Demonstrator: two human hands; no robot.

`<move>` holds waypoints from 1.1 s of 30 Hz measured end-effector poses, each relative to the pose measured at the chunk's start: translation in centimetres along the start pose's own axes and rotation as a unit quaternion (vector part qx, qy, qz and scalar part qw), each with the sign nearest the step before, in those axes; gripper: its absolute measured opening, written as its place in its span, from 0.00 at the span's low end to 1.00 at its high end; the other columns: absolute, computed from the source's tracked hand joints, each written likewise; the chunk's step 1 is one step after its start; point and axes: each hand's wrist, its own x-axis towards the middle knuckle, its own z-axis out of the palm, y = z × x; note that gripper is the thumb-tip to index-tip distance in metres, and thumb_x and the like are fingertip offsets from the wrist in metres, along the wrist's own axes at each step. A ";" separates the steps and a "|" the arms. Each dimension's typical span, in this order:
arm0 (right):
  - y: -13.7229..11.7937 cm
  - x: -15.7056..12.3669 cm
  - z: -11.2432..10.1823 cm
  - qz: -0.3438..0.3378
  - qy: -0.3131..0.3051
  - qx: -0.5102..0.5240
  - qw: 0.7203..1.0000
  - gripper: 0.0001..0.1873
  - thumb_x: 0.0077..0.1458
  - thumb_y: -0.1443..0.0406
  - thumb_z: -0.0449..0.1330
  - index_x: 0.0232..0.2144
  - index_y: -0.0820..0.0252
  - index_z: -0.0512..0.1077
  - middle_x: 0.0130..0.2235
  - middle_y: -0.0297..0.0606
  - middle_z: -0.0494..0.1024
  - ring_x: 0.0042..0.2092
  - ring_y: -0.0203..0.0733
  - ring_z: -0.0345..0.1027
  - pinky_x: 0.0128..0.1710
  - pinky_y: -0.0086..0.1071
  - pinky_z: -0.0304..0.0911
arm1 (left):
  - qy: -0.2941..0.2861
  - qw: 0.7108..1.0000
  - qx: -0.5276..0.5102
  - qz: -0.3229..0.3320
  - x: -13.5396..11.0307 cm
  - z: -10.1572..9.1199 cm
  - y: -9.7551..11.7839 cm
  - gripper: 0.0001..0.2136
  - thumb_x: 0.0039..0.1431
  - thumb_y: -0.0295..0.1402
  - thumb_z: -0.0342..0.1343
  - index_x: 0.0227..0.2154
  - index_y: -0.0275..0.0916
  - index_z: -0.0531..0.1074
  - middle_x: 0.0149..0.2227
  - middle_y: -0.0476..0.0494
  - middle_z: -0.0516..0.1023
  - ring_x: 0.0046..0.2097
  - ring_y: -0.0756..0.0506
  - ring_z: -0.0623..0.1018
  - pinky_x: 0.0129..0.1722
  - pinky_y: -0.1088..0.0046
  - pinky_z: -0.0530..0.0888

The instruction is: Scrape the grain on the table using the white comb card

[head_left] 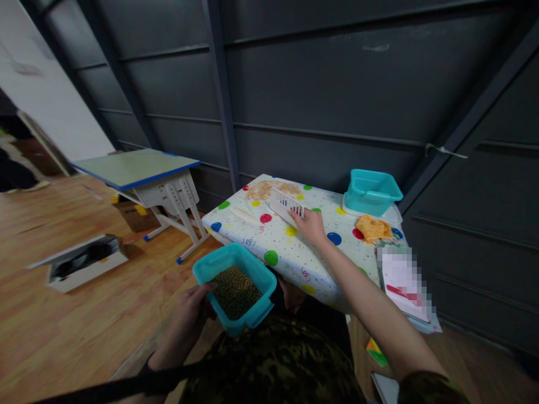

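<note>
- My left hand (191,311): clamped on the near teal box (257,266), thumb over its left rim; the fingers underneath are hidden. Box is off the table, in front of me, just short of the near edge and slightly tilted.
- Inside the box: a layer of small greenish-brown grains (236,286), lying loose.
- My right hand (310,225): fingers closed on the right end of a white slotted piece (281,205), out over the balloon-print tablecloth (273,238). Whether its lower edge touches the cloth, I cannot tell.
- Pale scattered bits (267,189) lie on the cloth's far left, just beyond the white piece.
- Far right: a second teal box (366,196); an orange cloth (373,229) on its near side.
- Step in hand, my judgement: placing or working the white piece beside the scatter.
- Next move probably calls for a steady right wrist and the grain box held level, lest it spill.
</note>
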 end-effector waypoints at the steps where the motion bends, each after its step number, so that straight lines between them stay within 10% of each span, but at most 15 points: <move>1: 0.0 0.0 0.0 -0.001 -0.004 0.003 1.000 0.24 0.67 0.53 0.57 0.25 0.61 0.79 0.27 0.44 0.82 0.29 0.46 0.75 0.32 0.32 0.59 | -0.001 1.000 -0.001 -0.002 0.0 0.0 0.0 0.14 0.41 0.39 0.69 0.13 0.40 0.71 0.12 0.51 0.67 0.16 0.49 0.66 0.15 0.73 0.62; 33: 0.1 0.0 -1.0 0.055 -0.076 0.173 0.980 0.26 0.53 0.49 0.64 0.16 0.55 0.59 0.17 0.28 0.59 0.23 0.34 0.53 0.23 0.31 0.46 | -0.001 0.999 -0.042 -0.011 0.4 0.8 -2.6 0.18 0.41 0.44 0.71 0.14 0.39 0.71 0.13 0.48 0.71 0.16 0.47 0.70 0.16 0.71 0.67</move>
